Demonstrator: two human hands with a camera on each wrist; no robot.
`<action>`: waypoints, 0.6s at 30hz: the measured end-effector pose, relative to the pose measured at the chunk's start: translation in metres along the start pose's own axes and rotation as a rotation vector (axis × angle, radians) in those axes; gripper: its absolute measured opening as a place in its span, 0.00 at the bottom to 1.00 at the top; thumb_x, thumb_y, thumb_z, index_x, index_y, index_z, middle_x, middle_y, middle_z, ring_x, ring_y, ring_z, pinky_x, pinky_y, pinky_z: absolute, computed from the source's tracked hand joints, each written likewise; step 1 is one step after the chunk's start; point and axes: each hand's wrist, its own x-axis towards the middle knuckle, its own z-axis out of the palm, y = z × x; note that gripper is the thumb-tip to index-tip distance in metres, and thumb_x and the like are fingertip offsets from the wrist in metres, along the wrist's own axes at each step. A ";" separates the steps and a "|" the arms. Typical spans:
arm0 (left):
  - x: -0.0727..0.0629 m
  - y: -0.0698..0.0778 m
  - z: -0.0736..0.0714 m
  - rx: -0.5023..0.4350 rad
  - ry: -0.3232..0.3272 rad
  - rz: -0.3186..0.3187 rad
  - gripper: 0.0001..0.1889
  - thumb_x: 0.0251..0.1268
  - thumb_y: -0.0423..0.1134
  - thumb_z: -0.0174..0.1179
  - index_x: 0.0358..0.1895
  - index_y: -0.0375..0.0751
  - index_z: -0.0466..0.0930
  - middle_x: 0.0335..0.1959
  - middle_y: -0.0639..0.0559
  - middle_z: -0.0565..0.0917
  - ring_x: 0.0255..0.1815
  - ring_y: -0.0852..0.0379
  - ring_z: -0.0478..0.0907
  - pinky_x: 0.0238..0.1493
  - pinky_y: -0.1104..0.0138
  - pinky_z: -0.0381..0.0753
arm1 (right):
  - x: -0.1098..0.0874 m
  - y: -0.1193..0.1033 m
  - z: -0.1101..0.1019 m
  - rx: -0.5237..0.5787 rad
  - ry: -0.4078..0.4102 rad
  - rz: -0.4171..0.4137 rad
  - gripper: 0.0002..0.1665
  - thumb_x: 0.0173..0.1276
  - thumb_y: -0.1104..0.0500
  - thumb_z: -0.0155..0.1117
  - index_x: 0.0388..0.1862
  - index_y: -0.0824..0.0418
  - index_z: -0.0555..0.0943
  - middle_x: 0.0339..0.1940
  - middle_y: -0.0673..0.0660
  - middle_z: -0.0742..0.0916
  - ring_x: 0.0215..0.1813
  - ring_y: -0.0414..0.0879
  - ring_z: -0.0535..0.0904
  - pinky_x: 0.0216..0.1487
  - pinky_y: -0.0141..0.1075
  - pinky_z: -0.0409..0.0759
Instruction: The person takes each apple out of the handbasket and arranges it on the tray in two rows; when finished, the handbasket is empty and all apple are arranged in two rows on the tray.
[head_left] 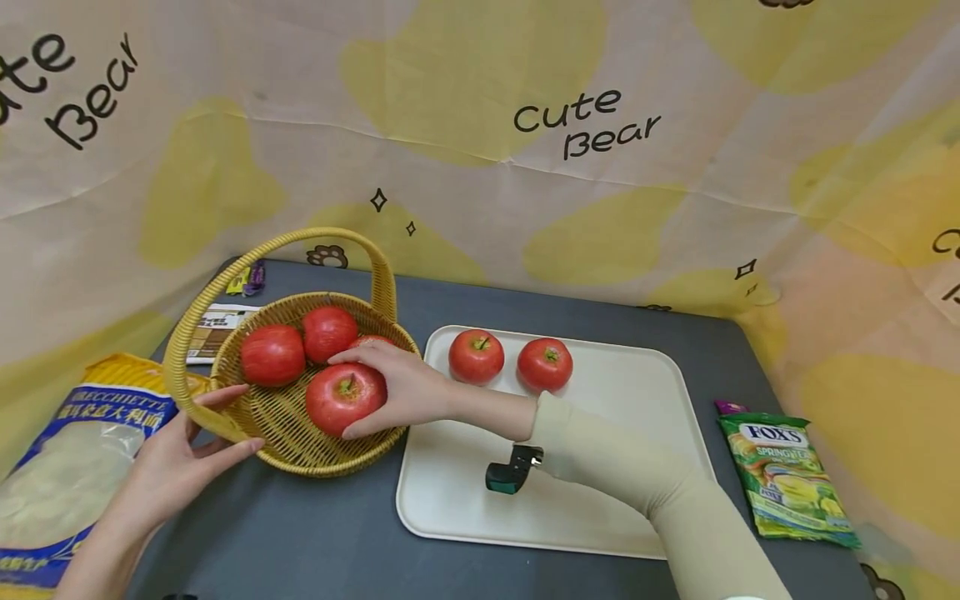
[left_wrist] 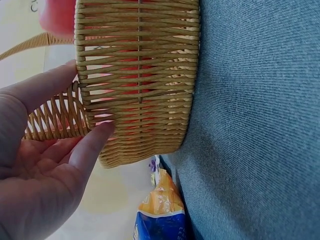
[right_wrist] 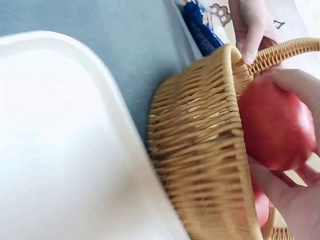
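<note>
A wicker basket [head_left: 315, 465] with a tall arched handle stands at left centre and has several red apples in it. At the handle's near base my left hand [head_left: 171, 462] holds the basket, thumb and fingers on either side of the handle; its fingertips touch the woven wall [left_wrist: 140, 90] in the left wrist view. My right hand [head_left: 408, 385] grips a red apple [head_left: 341, 398] from its right side, over the basket's opening. Inside lie an apple [head_left: 272, 356] at the left and another apple [head_left: 328, 333] behind; one more is partly hidden by my right hand.
Right of the basket lies a white tray [head_left: 465, 508] bearing an apple [head_left: 476, 357] and a second apple [head_left: 544, 365] near its far edge. A pasta bag [head_left: 82, 467] is at the left, a green Fox's candy bag [head_left: 787, 479] at the right. Small wrapped sweets [head_left: 249, 279] sit behind the basket.
</note>
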 end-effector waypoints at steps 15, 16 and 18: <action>-0.001 -0.001 0.000 0.007 -0.008 -0.017 0.35 0.57 0.36 0.72 0.69 0.45 0.68 0.54 0.80 0.69 0.49 0.84 0.68 0.40 0.86 0.72 | -0.121 0.024 -0.059 0.295 0.405 0.487 0.45 0.48 0.49 0.81 0.66 0.44 0.71 0.59 0.46 0.78 0.58 0.47 0.73 0.50 0.44 0.81; -0.001 -0.001 0.000 0.009 -0.010 -0.021 0.35 0.57 0.37 0.72 0.69 0.46 0.68 0.54 0.80 0.69 0.48 0.84 0.68 0.40 0.86 0.72 | -0.130 0.026 -0.063 0.296 0.422 0.507 0.45 0.48 0.49 0.81 0.65 0.43 0.71 0.59 0.47 0.77 0.58 0.47 0.73 0.50 0.45 0.81; 0.000 -0.001 0.000 0.012 -0.015 -0.028 0.35 0.57 0.37 0.71 0.69 0.47 0.68 0.54 0.80 0.69 0.48 0.84 0.69 0.40 0.86 0.72 | -0.147 0.030 -0.071 0.306 0.450 0.536 0.45 0.49 0.50 0.81 0.66 0.45 0.69 0.60 0.49 0.76 0.60 0.50 0.72 0.48 0.44 0.82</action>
